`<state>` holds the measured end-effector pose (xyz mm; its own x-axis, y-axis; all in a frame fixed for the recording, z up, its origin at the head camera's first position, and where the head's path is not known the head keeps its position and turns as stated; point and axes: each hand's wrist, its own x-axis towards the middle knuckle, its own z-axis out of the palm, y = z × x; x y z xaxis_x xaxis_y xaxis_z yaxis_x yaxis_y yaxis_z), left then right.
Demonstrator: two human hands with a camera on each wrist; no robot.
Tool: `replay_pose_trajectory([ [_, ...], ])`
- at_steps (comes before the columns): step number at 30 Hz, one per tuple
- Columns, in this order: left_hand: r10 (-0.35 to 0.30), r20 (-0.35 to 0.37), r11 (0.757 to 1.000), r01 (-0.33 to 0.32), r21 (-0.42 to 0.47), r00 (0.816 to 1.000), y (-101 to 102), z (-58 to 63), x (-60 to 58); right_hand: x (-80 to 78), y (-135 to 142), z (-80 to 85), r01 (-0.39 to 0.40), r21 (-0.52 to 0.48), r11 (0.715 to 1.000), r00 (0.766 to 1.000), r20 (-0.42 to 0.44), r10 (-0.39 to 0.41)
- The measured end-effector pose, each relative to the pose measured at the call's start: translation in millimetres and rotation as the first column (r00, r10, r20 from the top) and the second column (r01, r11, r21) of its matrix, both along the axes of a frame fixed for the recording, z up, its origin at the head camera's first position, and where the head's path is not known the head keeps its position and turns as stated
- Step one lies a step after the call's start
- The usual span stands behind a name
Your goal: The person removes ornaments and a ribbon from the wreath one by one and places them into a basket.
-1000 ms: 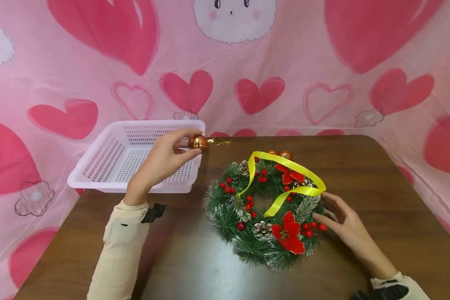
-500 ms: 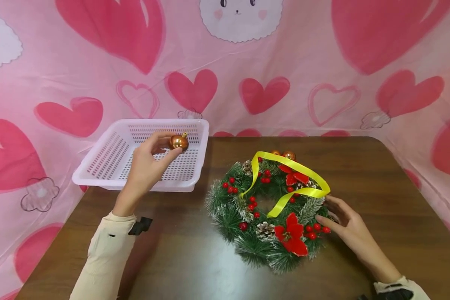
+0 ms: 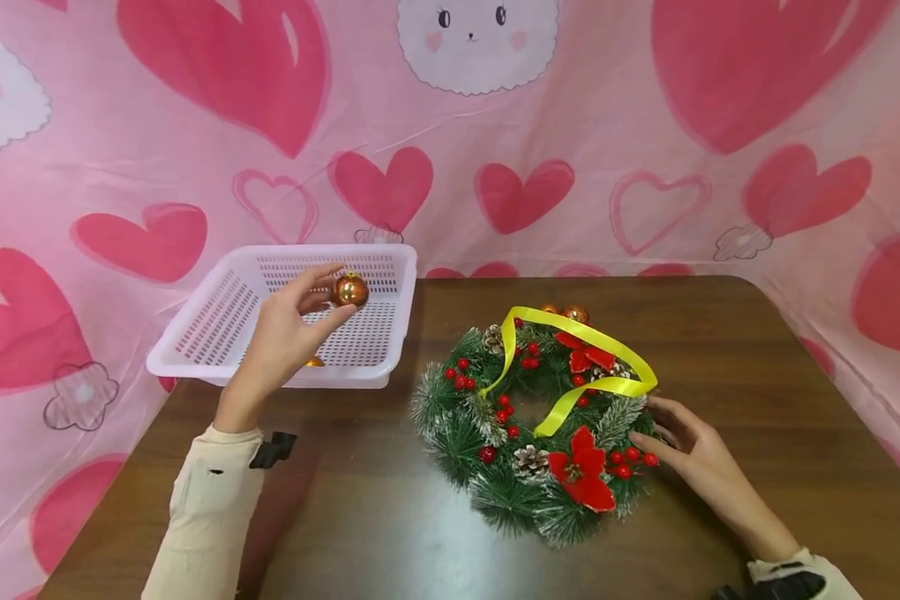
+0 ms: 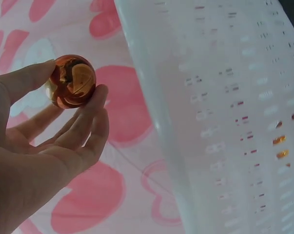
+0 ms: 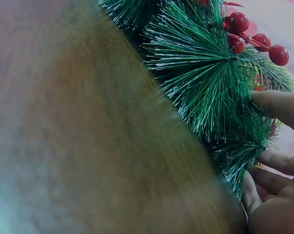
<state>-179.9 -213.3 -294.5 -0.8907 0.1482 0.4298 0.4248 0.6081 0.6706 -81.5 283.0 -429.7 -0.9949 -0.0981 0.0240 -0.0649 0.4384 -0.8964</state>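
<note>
Head view: the left hand [image 3: 283, 333] pinches a copper bauble [image 3: 350, 290] above the white basket [image 3: 213, 321] — perhaps to lower it gently — while the right hand [image 3: 697, 454], thumb and fingers apart, grips the wreath's [image 3: 506, 493] edge, probably steadying it.

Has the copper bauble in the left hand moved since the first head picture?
Yes. In the head view, the copper bauble has moved left, from the right rim of the white plastic basket inward.

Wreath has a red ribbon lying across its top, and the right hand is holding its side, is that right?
Not quite: the ribbon is yellow, not red, as the head view shows. It does lie across the wreath, and the right hand holds the side.
</note>
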Motion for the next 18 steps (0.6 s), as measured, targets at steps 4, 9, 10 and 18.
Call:
replay_pose_trajectory([
  [4,0.017,0.027,1.000,-0.016,-0.024,1.000,-5,2.8,0.3,0.1,1,-1.1,-0.002,-0.004,1.000,1.000,-0.009,0.002],
  [9,0.041,0.099,0.999,-0.039,-0.027,0.994,-10,5.1,0.5,-0.5,0,-2.3,0.000,0.001,1.000,0.999,-0.038,0.000],
  [10,0.046,0.109,0.999,-0.043,-0.030,0.993,-11,5.4,0.9,-0.5,0,-2.3,0.000,0.002,1.000,0.999,-0.038,0.000],
  [18,0.076,0.072,0.990,-0.067,-0.121,0.995,-15,2.1,-0.7,0.5,0,-4.7,-0.011,-0.009,1.000,0.997,-0.076,0.010],
])
